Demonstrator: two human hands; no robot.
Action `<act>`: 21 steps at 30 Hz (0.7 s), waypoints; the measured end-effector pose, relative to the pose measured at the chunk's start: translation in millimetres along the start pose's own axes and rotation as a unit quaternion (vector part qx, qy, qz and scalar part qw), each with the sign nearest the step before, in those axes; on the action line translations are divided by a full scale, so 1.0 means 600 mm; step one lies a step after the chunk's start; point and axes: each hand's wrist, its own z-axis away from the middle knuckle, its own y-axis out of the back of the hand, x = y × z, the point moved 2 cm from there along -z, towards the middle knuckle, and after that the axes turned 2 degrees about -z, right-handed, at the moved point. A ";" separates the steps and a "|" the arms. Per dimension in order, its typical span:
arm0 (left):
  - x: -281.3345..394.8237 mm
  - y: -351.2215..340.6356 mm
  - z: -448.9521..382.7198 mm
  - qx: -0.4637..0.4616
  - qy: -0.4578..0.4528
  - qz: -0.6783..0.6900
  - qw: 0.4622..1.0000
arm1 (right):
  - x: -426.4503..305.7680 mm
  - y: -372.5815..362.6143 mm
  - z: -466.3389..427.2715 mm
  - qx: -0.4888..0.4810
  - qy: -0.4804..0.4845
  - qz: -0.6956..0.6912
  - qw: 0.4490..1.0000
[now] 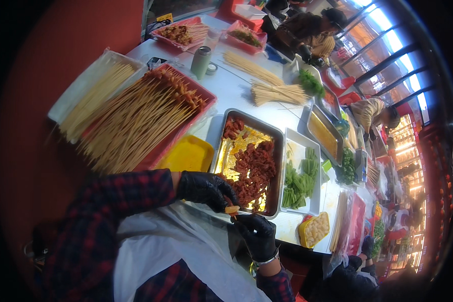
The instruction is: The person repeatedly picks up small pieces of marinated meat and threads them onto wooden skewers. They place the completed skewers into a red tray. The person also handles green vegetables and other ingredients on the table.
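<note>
Both hands wear black gloves and meet at the near edge of a steel tray (281,158) of dark red marinated meat pieces (255,170). My left hand (207,188) pinches a pale orange piece of food (232,209) at its fingertips. Just below and to the right, my right hand (256,232) has its fingers closed around something thin at that piece, likely a skewer, mostly hidden. A yellow tub of pale chunks (315,231) stands right of my right hand. Cut green stalks (300,181) lie in a white tray beside the meat.
At the left, a red tray (209,99) holds many loaded wooden skewers, beside bare sticks (98,94) on a white tray. A yellow tray (192,151) lies near my left forearm. Bundled sticks (279,93), a green flask (201,62) and more trays stand beyond. Other people work across and along the table.
</note>
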 end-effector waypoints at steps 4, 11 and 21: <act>0.002 0.009 -0.004 0.034 -0.006 -0.106 0.994 | 0.015 -0.008 0.005 -0.002 -0.016 0.015 1.000; -0.010 0.009 -0.002 0.098 -0.085 -0.170 0.977 | 0.026 -0.024 0.008 0.026 -0.062 0.008 0.998; -0.021 -0.004 0.009 0.235 -0.234 -0.360 0.872 | 0.043 -0.052 -0.002 0.065 -0.045 0.052 0.995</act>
